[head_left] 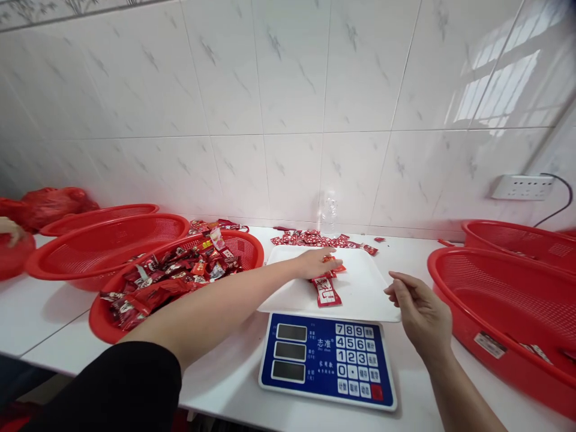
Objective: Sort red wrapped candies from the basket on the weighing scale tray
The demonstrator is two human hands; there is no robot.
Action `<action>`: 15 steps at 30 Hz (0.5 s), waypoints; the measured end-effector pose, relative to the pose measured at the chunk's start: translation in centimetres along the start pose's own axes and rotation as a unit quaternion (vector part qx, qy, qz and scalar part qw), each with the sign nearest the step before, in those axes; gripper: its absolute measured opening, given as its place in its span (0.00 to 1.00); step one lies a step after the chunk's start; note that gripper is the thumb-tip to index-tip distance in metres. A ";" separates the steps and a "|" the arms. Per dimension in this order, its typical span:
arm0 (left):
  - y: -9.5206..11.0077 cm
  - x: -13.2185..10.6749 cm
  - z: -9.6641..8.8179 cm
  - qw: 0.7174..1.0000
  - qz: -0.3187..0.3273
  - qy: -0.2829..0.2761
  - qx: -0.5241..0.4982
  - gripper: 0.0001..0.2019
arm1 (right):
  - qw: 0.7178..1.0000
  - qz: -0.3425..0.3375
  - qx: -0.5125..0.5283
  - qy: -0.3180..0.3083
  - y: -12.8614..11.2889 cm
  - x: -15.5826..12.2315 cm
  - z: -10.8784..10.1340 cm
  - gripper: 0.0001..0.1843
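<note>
My left hand (317, 264) reaches over the white weighing tray (366, 282), fingers apart and touching small red and orange packets. One red packet with white lettering (327, 291) lies on the tray just in front of that hand. My right hand (423, 309) is beside the tray's right edge, fingers curled together, with nothing visible in them. Below the tray is the blue keypad panel of the digital scale (321, 354), its display windows dark. To the left, a red basket (101, 321) holds a heap of mixed packets (180, 276), partly behind my left forearm.
Small red packets (310, 238) lie along the wall beside a clear plastic bottle (330, 213). More red baskets stand left (108, 240) and right (499, 300). At far left, another person's hand (11, 229) is near red bags (58, 204). A power strip (522, 187) is on the wall.
</note>
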State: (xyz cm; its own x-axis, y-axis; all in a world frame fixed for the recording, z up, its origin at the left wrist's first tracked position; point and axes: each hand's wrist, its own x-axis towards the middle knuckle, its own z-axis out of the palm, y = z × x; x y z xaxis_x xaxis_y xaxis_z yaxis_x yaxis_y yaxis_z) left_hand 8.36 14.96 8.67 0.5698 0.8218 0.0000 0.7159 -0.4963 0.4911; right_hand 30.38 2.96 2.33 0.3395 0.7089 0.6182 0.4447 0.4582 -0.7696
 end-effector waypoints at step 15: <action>-12.2 -10.5 -7.5 0.952 -0.272 -0.005 0.140 0.19 | 0.998 0.036 -0.054 0.001 -0.4 -0.5 -0.3 0.21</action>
State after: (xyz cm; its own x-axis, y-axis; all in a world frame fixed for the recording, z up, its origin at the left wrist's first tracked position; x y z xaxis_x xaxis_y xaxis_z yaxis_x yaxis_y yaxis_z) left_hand -9.40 14.55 9.23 0.0879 0.9764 -0.1972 0.9847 -0.0552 0.1654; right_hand 30.25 2.22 2.36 0.3749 0.7371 0.5623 0.5054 0.3460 -0.7905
